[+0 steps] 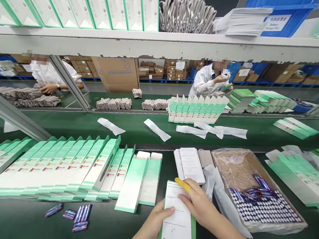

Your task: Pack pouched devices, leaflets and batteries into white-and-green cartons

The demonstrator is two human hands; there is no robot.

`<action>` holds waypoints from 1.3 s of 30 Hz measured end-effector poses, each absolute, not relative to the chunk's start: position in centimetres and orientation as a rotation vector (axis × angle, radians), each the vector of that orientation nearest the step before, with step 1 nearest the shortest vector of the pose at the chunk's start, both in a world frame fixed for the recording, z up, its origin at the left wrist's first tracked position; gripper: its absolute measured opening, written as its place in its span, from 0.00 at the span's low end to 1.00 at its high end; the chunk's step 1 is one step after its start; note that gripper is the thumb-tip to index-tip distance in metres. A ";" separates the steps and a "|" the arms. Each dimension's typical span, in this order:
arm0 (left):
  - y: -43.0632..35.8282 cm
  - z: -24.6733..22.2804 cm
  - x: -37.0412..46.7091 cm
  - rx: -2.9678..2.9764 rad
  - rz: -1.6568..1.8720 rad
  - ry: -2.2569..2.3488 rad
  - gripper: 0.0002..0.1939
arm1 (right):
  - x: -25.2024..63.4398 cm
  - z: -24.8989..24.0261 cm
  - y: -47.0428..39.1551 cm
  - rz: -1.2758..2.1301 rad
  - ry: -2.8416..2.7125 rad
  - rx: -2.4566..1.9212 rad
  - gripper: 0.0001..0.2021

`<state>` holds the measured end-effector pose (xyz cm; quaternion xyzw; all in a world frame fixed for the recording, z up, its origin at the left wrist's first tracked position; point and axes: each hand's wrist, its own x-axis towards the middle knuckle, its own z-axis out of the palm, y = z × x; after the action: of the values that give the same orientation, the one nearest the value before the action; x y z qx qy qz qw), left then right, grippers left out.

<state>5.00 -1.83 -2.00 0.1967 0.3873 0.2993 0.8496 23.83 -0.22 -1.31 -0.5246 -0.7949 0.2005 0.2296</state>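
My left hand (155, 224) grips a white printed leaflet (177, 222) along its left side, thumb on top. Under the leaflet lies a green flat piece (193, 231), likewise in that hand; its kind is mostly hidden. My right hand (199, 204) has a yellow finger cot (183, 185) on one finger and pinches the leaflet near its upper right edge. Just beyond the hands sits a stack of similar leaflets (191, 164). Left of them stand green-and-white boxes (132, 184) in a leaning row. Several blue batteries (82, 214) lie loose on the dark bench.
To the right is a plastic-lined carton of batteries (266, 210), with flattened boxes (303, 174) beyond it. White paper strips (157, 129) lie on the green conveyor (130, 126). A shelf (166, 45) crosses above. Two co-workers (205, 80) work across the line.
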 end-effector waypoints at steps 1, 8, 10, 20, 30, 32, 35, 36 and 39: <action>-1.8 -2.1 4.9 0.395 0.619 0.831 0.22 | 24.6 -1.2 0.4 0.574 -2.182 -1.447 0.17; -1.9 -2.7 4.4 0.300 0.622 0.912 0.25 | 36.2 -1.7 10.8 0.095 -2.152 -1.994 0.21; -2.1 -2.7 4.2 0.282 0.636 0.921 0.25 | 38.1 -2.3 12.7 0.082 -2.214 -2.047 0.22; -2.2 -4.8 3.2 0.238 0.610 0.939 0.26 | 36.0 -3.9 11.3 -0.263 -2.253 -2.100 0.18; -2.1 -4.6 3.5 0.248 0.596 0.884 0.26 | 36.2 -5.3 11.2 -0.042 -2.136 -2.027 0.19; -2.1 -4.7 3.5 0.249 0.592 0.869 0.26 | 36.3 -5.7 11.4 0.049 -2.079 -2.000 0.18; -2.2 -4.5 3.7 0.249 0.593 0.888 0.25 | 36.9 -5.8 12.1 0.190 -1.969 -1.957 0.12; -2.2 -4.3 3.8 0.247 0.596 0.910 0.24 | 37.3 -5.6 12.3 0.238 -1.924 -1.945 0.11; -2.0 -3.6 4.2 0.235 0.616 0.964 0.22 | 38.5 -4.1 12.6 0.351 -1.768 -1.885 0.10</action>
<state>4.22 -1.97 -3.62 0.1110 0.4551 0.2909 0.8342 38.49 12.62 -4.09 -0.6972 -0.6539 0.1298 0.2635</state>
